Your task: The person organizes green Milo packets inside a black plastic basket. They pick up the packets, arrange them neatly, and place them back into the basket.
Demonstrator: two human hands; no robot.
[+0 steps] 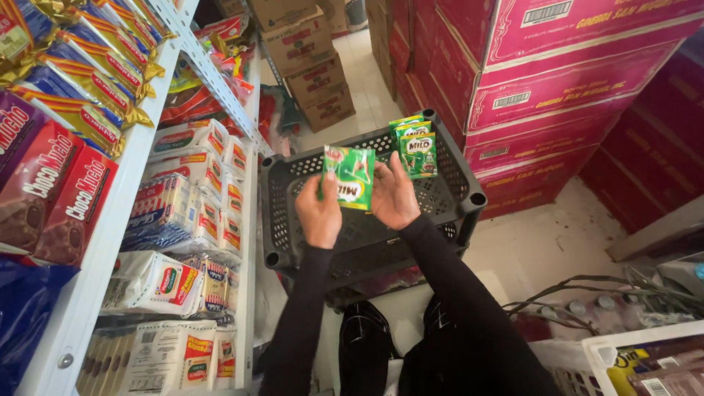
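Observation:
My left hand (320, 213) and my right hand (393, 198) both hold a green sachet strip (350, 177) over a black plastic crate (286, 220). Each hand grips one side of the front sachet. More green sachets (416, 149) of the same strip trail back toward the crate's far right corner. Both arms wear black sleeves. The crate stands on the floor in front of my knees.
White metal shelves (110, 242) on the left carry snack bags, red boxes and wrapped white packs. Stacked magenta cartons (557, 95) rise on the right, brown cartons (312, 66) behind the crate. A white basket (623, 352) sits at the lower right.

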